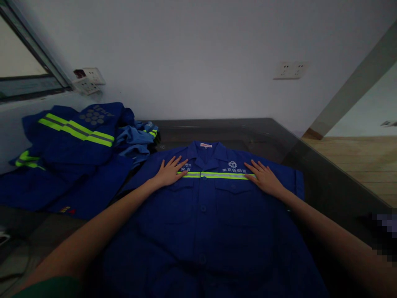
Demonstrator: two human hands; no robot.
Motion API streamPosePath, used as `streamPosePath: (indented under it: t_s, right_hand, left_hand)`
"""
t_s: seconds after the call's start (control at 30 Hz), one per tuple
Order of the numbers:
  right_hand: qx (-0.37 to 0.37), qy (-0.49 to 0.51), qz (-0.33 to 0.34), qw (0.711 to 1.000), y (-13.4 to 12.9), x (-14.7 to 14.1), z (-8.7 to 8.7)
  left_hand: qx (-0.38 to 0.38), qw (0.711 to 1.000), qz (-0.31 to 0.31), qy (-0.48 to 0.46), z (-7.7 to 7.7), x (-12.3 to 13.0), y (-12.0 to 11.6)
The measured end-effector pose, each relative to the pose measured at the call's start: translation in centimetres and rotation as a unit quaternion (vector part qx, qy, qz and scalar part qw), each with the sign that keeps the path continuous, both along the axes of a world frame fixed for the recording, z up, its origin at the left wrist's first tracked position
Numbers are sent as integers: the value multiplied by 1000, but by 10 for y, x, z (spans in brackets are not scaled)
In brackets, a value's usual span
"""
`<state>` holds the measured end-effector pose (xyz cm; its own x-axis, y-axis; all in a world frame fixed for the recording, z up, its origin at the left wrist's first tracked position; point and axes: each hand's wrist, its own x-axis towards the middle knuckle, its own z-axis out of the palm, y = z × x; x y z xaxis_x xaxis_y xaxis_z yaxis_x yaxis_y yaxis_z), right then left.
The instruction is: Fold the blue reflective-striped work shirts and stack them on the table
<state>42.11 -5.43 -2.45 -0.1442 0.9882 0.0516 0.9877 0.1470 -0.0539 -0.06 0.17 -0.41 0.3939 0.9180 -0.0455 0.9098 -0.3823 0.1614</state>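
A dark blue work shirt [203, 215] lies front side up, its collar toward the wall, with a yellow-green reflective stripe across the chest. My left hand [169, 171] rests flat on the left chest, fingers spread, partly over white lettering. On the opposite side my right hand [263, 177] lies flat at the stripe's right end near the sleeve, fingers apart. White lettering and a gear-like logo show between the hands. Neither hand grips anything. The shirt's lower part fades into shadow.
Blue garments with reflective stripes [71, 140] are heaped at the left, beside a lighter blue crumpled cloth [135, 140]. The dark table [263, 132] meets a wall with sockets [290, 70]. A cable [26, 256] lies lower left.
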Motion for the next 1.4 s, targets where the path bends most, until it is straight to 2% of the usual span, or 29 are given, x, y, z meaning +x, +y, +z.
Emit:
streamPosePath:
  t_s: [0.13, 0.27, 0.4, 0.47, 0.57, 0.67, 0.77, 0.83, 0.97, 1.1, 1.2, 1.3, 1.33, 1.4]
  right_hand:
    - [-11, -9, 0, 1000, 28, 15, 2]
    - [-21, -16, 17, 1000, 62, 35, 8]
    - [-5, -33, 35, 999, 78, 47, 9]
    - [26, -41, 41, 998, 77, 48, 8]
    - [106, -51, 47, 992, 70, 45, 7]
    - [176, -54, 55, 981, 62, 35, 10]
    - [193, -29, 71, 978, 53, 11, 19]
    - [177, -2, 92, 980, 41, -11, 27]
    - [123, 46, 165, 978, 1, -52, 38]
    - [69, 43, 215, 973, -35, -70, 33]
    - [61, 40, 209, 975, -45, -70, 26]
    - [80, 53, 196, 976, -55, -71, 30]
    - [83, 62, 196, 975, -62, -73, 34]
    - [79, 85, 211, 971, -82, -80, 43]
  left_hand:
    - [5, 1000, -7, -14, 2, 17, 21]
    - [43, 997, -2, -63, 2, 38, 43]
    - [118, 989, -1, -88, 11, 36, 46]
    - [151, 987, 3, -59, 18, 20, 33]
    - [183, 983, 15, 7, 28, -18, 5]
    - [189, 978, 76, 32, 31, -58, -11]
    - [160, 975, 153, -13, 29, -90, -3]
    - [145, 975, 164, -48, 26, -107, 10]
    - [174, 977, 111, -59, 22, -136, 32]
    - [210, 975, 56, -39, 29, -157, 37]
    - [254, 960, 105, -54, 46, -151, 35]
    - [308, 934, 163, -76, 63, -115, 13]
    - [300, 938, 154, -77, 66, -98, -3]
    - [220, 970, 77, -72, 65, -61, -43]
